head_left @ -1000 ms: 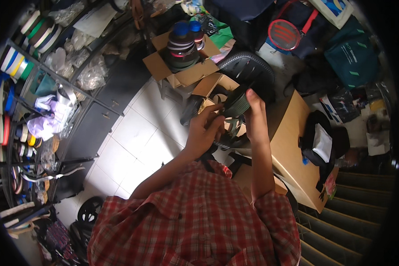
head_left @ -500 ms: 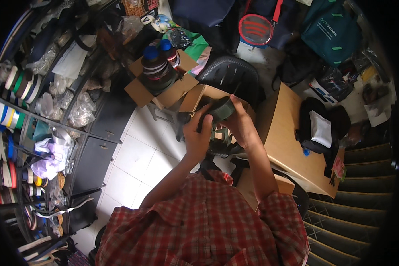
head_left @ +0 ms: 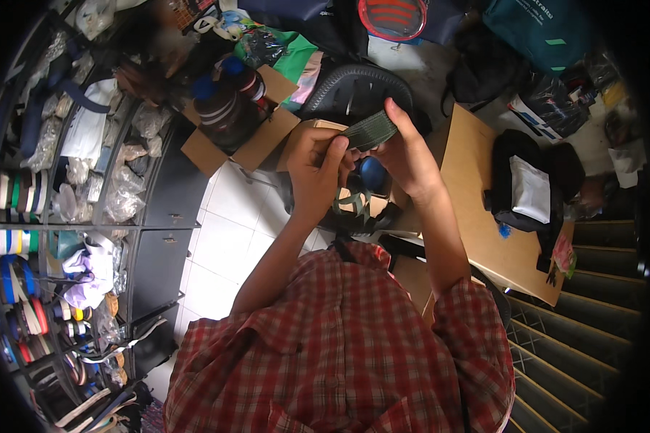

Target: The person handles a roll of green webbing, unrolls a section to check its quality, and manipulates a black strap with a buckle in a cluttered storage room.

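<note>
A dark green roll of webbing (head_left: 372, 131) is held up between my two hands. My left hand (head_left: 313, 162) is closed, its thumb and fingers pinching the left end of the webbing. My right hand (head_left: 414, 160) grips the roll from the right, with its thumb up along the edge. Below the hands lies an opened cardboard box (head_left: 330, 125), partly hidden by them. A rounded blue thing (head_left: 373, 173) shows just under the right hand, and green straps (head_left: 360, 203) lie below it.
To the left, an open carton (head_left: 276, 130) holds blue-topped thread cones (head_left: 220, 108). Black shelves (head_left: 159, 229) with strap rolls and plastic bags line the far left. A black chair (head_left: 361, 86) stands ahead. A large cardboard piece (head_left: 477, 180) with a black bag (head_left: 509, 155) lies right.
The webbing roll has turned in my hands, so its woven outer face now shows. My hands sit slightly higher, and the blue thing below them has come into view. The whole view has shifted.
</note>
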Motion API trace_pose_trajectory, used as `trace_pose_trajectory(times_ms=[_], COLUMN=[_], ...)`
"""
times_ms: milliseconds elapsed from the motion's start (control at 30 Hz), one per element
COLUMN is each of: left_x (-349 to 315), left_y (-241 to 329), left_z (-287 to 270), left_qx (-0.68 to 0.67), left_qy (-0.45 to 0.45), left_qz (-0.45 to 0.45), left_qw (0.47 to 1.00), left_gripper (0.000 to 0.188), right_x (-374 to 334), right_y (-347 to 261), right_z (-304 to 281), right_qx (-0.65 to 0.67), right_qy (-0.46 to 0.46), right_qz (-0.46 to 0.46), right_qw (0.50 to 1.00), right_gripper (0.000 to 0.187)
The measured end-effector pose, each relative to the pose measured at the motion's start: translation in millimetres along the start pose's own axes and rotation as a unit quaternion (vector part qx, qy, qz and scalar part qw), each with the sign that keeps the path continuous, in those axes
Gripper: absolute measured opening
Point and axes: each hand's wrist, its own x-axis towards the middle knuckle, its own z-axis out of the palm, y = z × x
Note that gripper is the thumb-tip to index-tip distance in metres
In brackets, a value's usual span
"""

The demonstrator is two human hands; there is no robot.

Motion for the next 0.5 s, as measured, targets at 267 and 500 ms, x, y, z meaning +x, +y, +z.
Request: trace_pose_trajectory(times_ms=[267,500], left_x=[36,63], left_y=[-30,-36], left_z=[45,68], left_qx=[0.016,0.022], left_qy=[-0.016,-0.080], left_qz=[-0.030,-0.077], left_qw=[0.999,0.994], left_gripper=[0.013,0.027], right_x=[16,28], right_y=[-17,-38], right_z=[-39,-79], right_qx=[0.079,0.093], right_qy=[0.066,0.035], right_qz=[-0.036,-0.014], right_qw=[0.994,0.995], right_gripper=[0.048,0.044])
